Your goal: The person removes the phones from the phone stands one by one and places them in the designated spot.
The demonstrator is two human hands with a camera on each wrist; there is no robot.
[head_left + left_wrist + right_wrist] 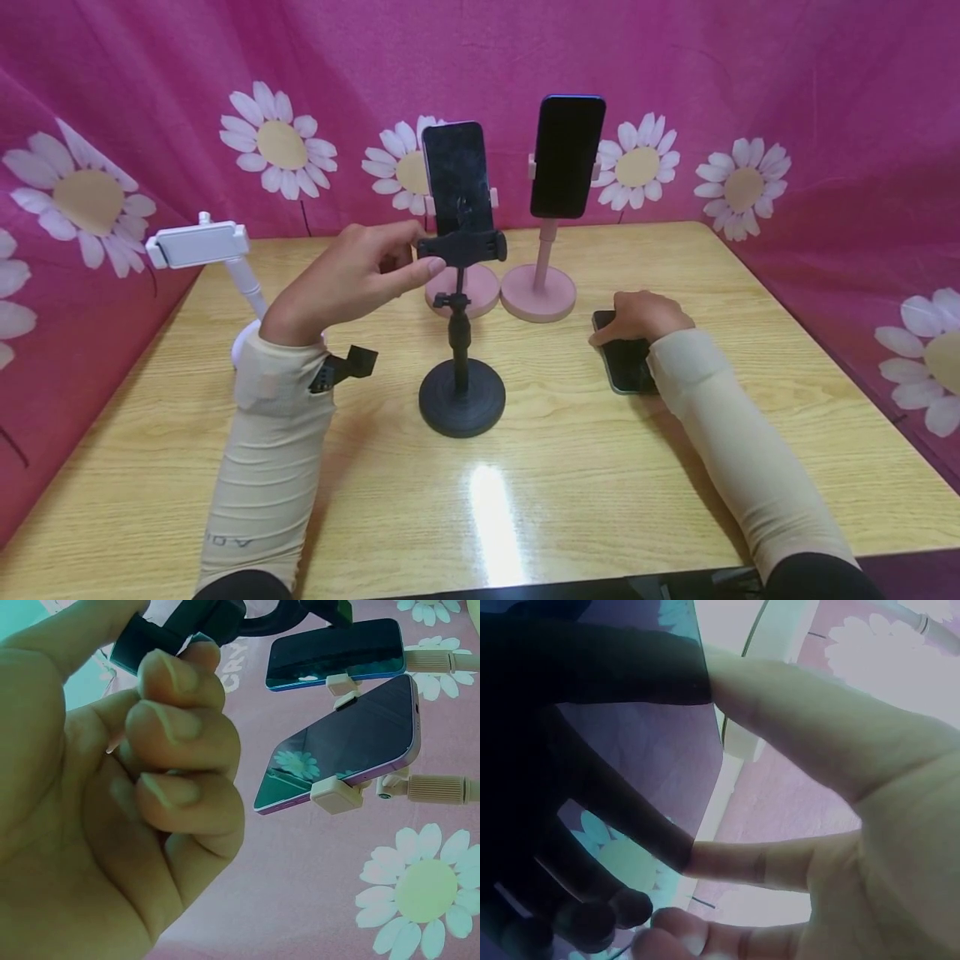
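My left hand (345, 275) pinches the left end of the black clamp (461, 247) on a black phone stand (462, 404), thumb in front. The clamp holds no phone. In the left wrist view, the other fingers (184, 735) curl below the clamp. On the table to the right, a dark phone (628, 364) lies face up beneath my right hand (649, 317). Thumb and fingers span its far part, the thumb at its left edge. The right wrist view has the hand mirrored in the phone's glossy screen (645, 757).
Behind the black stand, two pink stands (538, 296) hold upright phones, one phone (457, 175) left of the other phone (567, 158). A white phone stand (202, 243) is at the left. A pink cloth (495, 50) with daisies hangs behind the wooden table (360, 500).
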